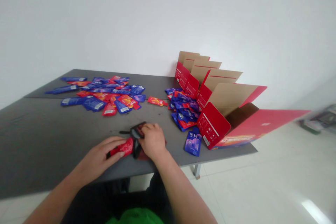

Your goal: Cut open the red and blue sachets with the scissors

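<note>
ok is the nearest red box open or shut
Open: the box has its flaps spread apart, and the brown inside shows between them. Cannot tell if anything lies in it.

A red and black tool (130, 145) sits near the middle of the scene, partly covered. Its glossy red grip (126, 148) points left, slightly tilted; black parts (137, 131) stand at its right and far side. Blur hides the exact shape.
</note>
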A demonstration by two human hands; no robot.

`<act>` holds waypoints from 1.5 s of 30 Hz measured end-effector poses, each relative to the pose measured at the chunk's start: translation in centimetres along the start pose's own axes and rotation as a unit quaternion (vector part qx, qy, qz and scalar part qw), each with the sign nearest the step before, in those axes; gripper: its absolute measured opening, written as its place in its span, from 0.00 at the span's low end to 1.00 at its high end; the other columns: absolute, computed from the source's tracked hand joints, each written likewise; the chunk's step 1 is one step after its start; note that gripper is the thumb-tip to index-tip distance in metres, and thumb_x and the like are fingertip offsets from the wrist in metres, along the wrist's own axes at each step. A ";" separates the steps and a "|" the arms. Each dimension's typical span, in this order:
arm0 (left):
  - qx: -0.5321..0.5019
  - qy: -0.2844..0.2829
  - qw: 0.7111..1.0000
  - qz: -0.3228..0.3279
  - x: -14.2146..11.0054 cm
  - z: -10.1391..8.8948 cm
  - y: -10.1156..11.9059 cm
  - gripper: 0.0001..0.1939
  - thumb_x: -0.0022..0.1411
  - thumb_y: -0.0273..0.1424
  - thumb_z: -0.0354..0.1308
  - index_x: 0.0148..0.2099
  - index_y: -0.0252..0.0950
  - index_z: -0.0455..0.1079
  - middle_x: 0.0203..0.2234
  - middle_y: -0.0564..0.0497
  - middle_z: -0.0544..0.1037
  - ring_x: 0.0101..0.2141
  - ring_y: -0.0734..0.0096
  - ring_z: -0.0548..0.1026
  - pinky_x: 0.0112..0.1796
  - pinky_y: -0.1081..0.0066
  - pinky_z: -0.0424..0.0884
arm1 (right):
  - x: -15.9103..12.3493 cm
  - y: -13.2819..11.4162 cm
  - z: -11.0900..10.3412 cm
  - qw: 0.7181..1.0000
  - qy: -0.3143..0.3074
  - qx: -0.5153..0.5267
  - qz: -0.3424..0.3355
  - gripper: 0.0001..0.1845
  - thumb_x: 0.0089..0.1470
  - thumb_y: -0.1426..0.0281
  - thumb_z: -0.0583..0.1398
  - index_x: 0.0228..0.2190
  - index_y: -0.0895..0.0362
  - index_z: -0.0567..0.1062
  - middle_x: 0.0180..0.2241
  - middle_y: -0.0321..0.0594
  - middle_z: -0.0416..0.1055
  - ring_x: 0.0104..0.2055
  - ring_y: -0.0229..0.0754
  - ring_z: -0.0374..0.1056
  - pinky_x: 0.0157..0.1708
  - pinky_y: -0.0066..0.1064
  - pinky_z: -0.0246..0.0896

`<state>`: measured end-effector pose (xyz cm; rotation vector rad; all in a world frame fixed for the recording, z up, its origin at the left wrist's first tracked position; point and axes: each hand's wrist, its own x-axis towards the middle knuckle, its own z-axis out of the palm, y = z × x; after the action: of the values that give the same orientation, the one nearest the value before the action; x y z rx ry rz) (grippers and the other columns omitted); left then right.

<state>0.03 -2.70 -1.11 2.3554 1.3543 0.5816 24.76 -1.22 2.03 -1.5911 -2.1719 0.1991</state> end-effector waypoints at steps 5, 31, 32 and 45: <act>0.005 0.006 1.000 -0.003 0.1 -0.3 0.8 0.21 0.68 0.44 0.58 0.58 0.43 0.77 0.59 0.46 0.76 0.57 0.54 0.76 0.60 0.59 0.71 | 1.3 -0.2 -2.0 0.999 0.035 -0.018 0.009 0.09 0.62 0.69 0.62 0.44 0.53 0.79 0.48 0.43 0.76 0.49 0.50 0.64 0.48 0.40 0.61; -0.032 0.019 0.999 0.004 0.1 -0.6 1.7 0.19 0.69 0.37 0.59 0.59 0.42 0.76 0.58 0.45 0.77 0.55 0.57 0.76 0.58 0.62 0.72 | 2.0 2.3 -0.7 0.998 -0.005 -0.032 0.059 0.12 0.60 0.71 0.63 0.46 0.53 0.80 0.49 0.42 0.76 0.49 0.48 0.65 0.50 0.36 0.58; -0.027 0.019 0.999 0.001 0.0 -0.6 1.7 0.19 0.68 0.37 0.60 0.59 0.42 0.77 0.58 0.45 0.77 0.55 0.56 0.76 0.58 0.62 0.72 | 2.2 2.3 -1.1 0.997 0.002 -0.037 0.067 0.13 0.60 0.71 0.63 0.47 0.53 0.80 0.49 0.42 0.76 0.49 0.48 0.65 0.50 0.37 0.58; -0.016 0.007 1.000 0.005 0.1 -0.7 1.7 0.19 0.69 0.39 0.59 0.60 0.44 0.76 0.59 0.47 0.76 0.56 0.57 0.76 0.59 0.62 0.71 | 0.9 1.9 -0.4 0.994 0.010 -0.057 0.096 0.11 0.62 0.69 0.61 0.45 0.53 0.80 0.48 0.43 0.76 0.48 0.49 0.65 0.48 0.37 0.58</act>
<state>0.89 -3.35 0.37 2.3370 1.3298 0.6185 26.37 0.21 1.92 -1.8589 -2.0471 0.1187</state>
